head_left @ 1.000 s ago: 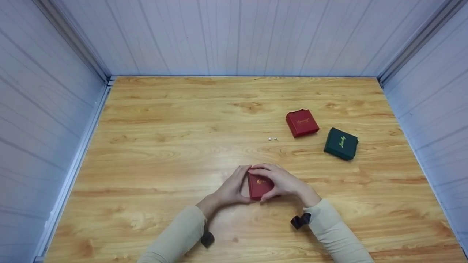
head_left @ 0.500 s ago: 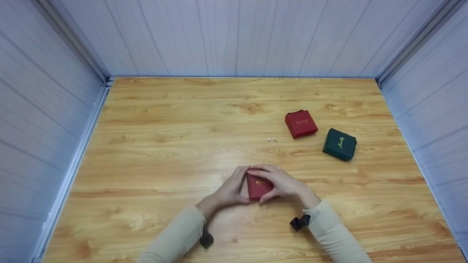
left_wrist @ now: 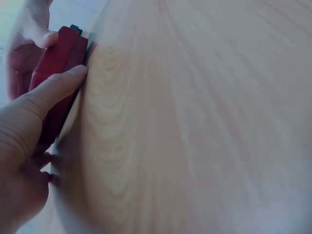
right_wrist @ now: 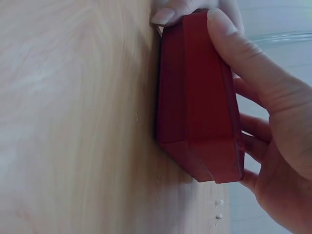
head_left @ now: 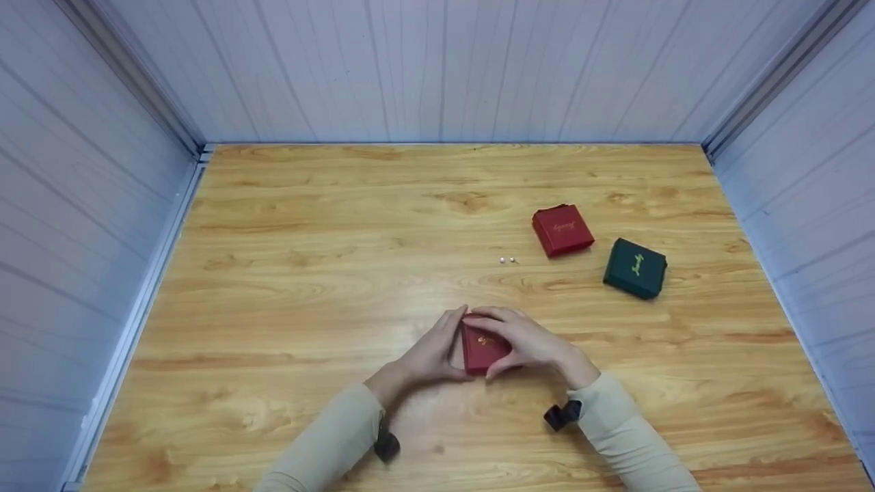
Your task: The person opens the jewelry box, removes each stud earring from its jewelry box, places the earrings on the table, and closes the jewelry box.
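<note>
A small red jewelry box (head_left: 484, 354) with gold lettering on its lid lies on the table between both hands. From the left side my left hand (head_left: 431, 353) grips it, thumb at the near side and fingers at the far side. My right hand (head_left: 534, 339) reaches over the lid and covers its right part. In the right wrist view, the right thumb (right_wrist: 239, 41) presses on the lid's upper edge, while the left thumb (right_wrist: 168, 13) touches the lower part of the box. The lid sits on the base.
Two small pearl-like stud earrings (head_left: 507, 260) lie beyond the hands. Farther right are a second red box (head_left: 564, 230) and a dark green box (head_left: 636, 268) with gold lettering. Pale panel walls (head_left: 437, 75) border the wooden table at the back and sides.
The left fingertips reach slightly farther past the far corner of the jewelry box. Both hands otherwise keep their place, and the other things have not moved.
</note>
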{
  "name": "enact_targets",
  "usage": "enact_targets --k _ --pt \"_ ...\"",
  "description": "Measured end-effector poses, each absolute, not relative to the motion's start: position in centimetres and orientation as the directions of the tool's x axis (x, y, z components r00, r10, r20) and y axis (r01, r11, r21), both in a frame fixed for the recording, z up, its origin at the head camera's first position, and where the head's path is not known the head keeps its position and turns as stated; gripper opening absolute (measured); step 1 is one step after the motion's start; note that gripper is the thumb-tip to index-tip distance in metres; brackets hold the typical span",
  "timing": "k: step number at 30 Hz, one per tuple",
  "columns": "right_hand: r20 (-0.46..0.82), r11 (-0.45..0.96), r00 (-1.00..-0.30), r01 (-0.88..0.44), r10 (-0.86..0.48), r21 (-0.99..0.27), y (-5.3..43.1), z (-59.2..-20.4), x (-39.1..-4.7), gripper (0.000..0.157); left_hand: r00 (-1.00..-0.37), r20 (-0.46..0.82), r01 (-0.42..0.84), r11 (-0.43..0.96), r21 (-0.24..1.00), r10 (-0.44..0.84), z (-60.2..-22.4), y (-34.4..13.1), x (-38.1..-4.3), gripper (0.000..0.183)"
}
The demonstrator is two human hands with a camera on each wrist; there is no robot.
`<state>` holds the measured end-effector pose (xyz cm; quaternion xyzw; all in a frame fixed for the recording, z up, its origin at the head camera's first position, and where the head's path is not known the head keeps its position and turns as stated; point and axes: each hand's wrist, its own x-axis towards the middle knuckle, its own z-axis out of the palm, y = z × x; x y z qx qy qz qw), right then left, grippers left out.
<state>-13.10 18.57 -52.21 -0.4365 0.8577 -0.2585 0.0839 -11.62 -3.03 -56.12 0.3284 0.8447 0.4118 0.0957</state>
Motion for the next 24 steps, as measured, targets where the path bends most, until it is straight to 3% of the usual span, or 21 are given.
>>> enact_targets --k 8,24 --pt "0.05 0.489 -0.598 -0.698 -0.8 -0.523 18.6 -51.9 -13.1 0.082 -0.712 0.067 0.533 0.475 0.701 0.699 -55.1 -3.2 -12.0 0.119" --pt "0.031 0.515 -0.612 -0.691 -0.79 -0.508 19.3 -51.3 -13.3 0.075 -0.737 -0.012 0.481 0.537 0.693 0.675 -53.9 -2.5 -12.0 0.12"
